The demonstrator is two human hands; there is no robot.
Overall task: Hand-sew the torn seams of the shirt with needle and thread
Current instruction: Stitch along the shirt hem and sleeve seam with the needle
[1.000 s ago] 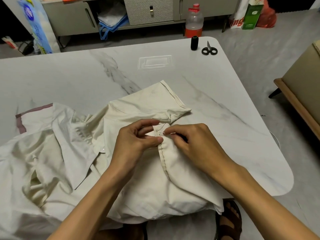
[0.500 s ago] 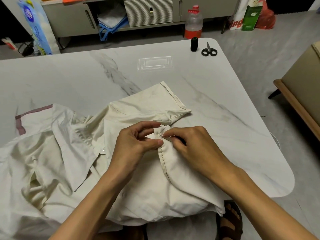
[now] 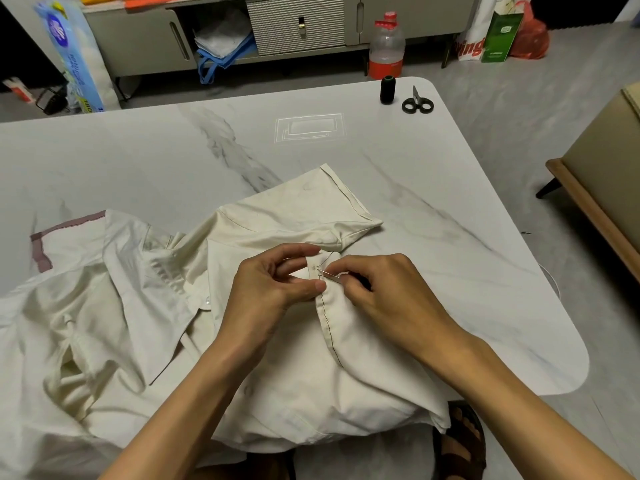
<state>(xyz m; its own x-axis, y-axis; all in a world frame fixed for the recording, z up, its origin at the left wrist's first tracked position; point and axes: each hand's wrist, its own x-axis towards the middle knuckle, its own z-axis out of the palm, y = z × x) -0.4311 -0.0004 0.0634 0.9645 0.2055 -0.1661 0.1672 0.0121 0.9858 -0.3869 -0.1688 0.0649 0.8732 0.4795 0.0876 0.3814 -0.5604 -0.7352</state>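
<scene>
A cream shirt (image 3: 277, 382) lies crumpled on the marble table (image 3: 173, 161). A dark line of stitches (image 3: 329, 330) runs down its seam near the sleeve. My left hand (image 3: 273, 285) pinches the seam's folded edge between thumb and fingers, just above the stitches. My right hand (image 3: 384, 289) pinches a thin needle (image 3: 329, 274), whose tip points left into the fabric at the top of the seam. A loop of dark thread (image 3: 327, 259) arcs above the needle.
A black thread spool (image 3: 388, 90) and small black scissors (image 3: 417, 103) sit at the table's far right corner. A second pale garment with a mauve band (image 3: 45, 247) lies at the left. A chair (image 3: 602, 188) stands right of the table.
My right hand has drawn the needle slightly right, so more of it shows, and the thread loop above it has appeared. My left hand keeps its pinch on the seam.
</scene>
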